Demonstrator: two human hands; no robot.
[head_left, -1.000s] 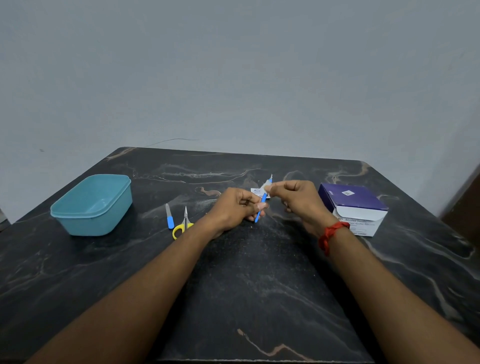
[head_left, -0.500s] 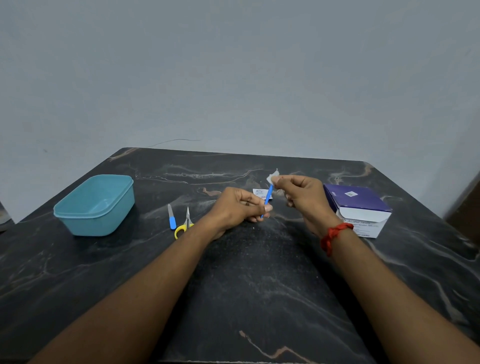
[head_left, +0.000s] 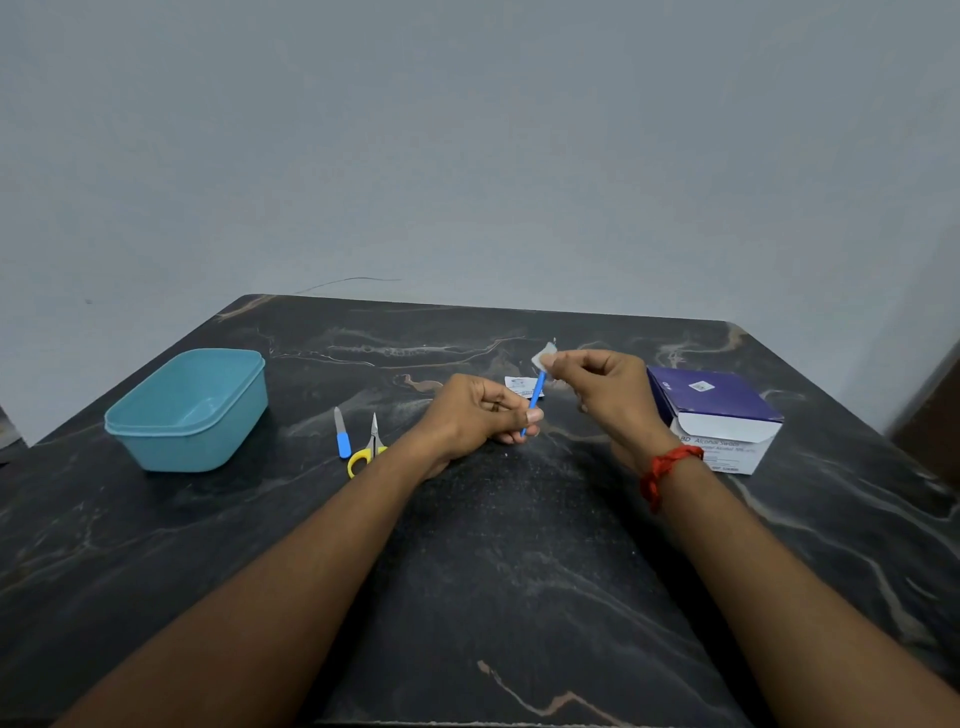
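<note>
Black marble table (head_left: 467, 597) under all; teal tub (head_left: 176, 447) far L; purple alcohol-swab box (head_left: 711, 400) just beside R hand (head_left: 608, 389); L hand (head_left: 467, 415) gripping lower end of blue stick (head_left: 536, 395), tilted, above table centre; R hand pinching white swab pad (head_left: 543, 357) at stick's top; scissors (head_left: 370, 449), nail file (head_left: 341, 436) flat, L of hands; sachet (head_left: 519, 385) behind stick.

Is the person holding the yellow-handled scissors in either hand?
No: the scissors lie on the table; the left hand grips a blue stick and the right hand pinches a white pad.
</note>
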